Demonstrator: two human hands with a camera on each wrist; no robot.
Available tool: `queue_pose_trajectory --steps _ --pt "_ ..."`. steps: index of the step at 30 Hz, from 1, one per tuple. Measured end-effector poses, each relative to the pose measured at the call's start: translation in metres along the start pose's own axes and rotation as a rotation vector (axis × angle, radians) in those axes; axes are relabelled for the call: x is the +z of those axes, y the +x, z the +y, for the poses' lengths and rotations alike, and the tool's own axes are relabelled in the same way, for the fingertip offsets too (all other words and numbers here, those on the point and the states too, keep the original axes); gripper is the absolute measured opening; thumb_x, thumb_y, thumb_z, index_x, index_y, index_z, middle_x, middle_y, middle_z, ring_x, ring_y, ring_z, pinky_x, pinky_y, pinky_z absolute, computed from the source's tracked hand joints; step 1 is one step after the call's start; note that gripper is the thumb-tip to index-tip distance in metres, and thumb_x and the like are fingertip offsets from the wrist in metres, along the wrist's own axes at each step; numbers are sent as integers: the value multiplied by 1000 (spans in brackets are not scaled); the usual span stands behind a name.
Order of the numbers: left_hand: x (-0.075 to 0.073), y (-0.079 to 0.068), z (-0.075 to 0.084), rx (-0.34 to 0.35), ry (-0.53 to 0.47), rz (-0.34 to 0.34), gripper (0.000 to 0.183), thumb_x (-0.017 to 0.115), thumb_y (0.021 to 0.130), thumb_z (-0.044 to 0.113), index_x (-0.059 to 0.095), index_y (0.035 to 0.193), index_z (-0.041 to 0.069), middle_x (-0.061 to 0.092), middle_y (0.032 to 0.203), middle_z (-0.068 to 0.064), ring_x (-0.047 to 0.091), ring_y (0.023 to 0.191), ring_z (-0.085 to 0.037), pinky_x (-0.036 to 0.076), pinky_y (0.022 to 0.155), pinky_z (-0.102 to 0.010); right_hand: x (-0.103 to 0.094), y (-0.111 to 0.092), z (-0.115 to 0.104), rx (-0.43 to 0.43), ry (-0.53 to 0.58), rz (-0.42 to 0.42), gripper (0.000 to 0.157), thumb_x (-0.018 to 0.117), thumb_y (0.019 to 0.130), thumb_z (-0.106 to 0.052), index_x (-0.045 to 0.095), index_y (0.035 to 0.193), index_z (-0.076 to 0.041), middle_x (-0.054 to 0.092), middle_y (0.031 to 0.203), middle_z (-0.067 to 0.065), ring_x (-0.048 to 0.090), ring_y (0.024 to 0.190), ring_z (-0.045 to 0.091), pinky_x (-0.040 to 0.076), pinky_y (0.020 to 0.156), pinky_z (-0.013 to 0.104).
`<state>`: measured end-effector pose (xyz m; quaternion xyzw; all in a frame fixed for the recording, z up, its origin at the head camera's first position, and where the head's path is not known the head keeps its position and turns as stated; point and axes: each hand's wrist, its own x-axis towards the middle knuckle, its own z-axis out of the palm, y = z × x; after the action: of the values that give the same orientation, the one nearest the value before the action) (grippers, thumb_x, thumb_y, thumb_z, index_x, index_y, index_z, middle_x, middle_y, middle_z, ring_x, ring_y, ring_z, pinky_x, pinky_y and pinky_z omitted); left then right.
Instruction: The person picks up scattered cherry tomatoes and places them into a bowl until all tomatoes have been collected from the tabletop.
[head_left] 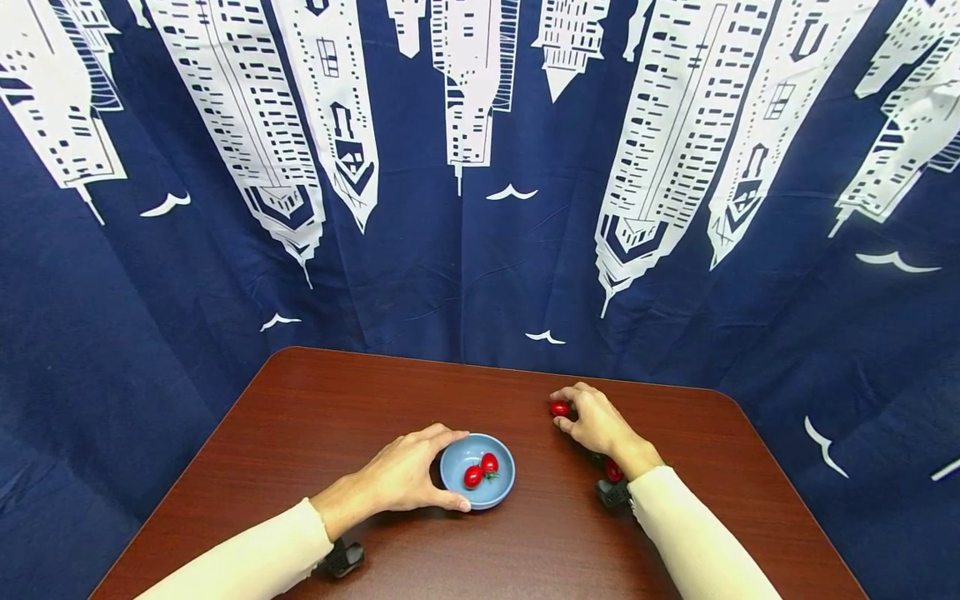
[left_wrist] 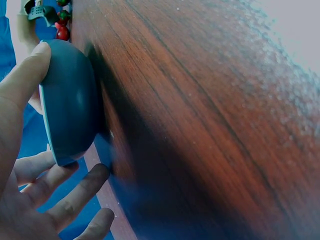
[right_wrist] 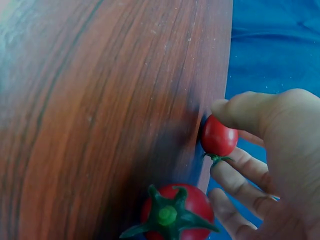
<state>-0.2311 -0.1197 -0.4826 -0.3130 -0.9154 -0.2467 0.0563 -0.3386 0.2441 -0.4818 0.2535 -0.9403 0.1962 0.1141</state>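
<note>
Nearer on the desk (head_left: 390, 396), the left hand (head_left: 405, 473) grips the bowl (head_left: 500, 490) across its rim. Beyond and right of the bowl, the right hand (head_left: 600, 422) curls thumb and fingers round a tomato (head_left: 559, 408), stem end toward the wrist (head_left: 636, 458).

Curves the right hand (right_wrist: 292, 155) round a red tomato (right_wrist: 219, 136) on the wooden tabletop (right_wrist: 100, 110), near a second, green-capped tomato (right_wrist: 172, 214).
</note>
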Motion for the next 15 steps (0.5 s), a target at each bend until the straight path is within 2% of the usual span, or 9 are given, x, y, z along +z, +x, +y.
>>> queue_pose_trajectory --steps 7,15 --pt "0 0 0 -6 12 -4 100 88 73 74 60 152 20 69 126 7 71 106 -12 60 93 -36 5 2 0 -29 22 23 27 84 87 -1 79 113 -6 73 101 10 69 91 24 59 79 35" --pt "0 0 -1 -7 4 -9 101 86 73 76 59 152 20 69 126 7 70 107 -12 60 94 -36 7 1 -2 -14 23 27 25 85 87 -2 80 111 -7 70 98 8 69 86 22 58 76 31"
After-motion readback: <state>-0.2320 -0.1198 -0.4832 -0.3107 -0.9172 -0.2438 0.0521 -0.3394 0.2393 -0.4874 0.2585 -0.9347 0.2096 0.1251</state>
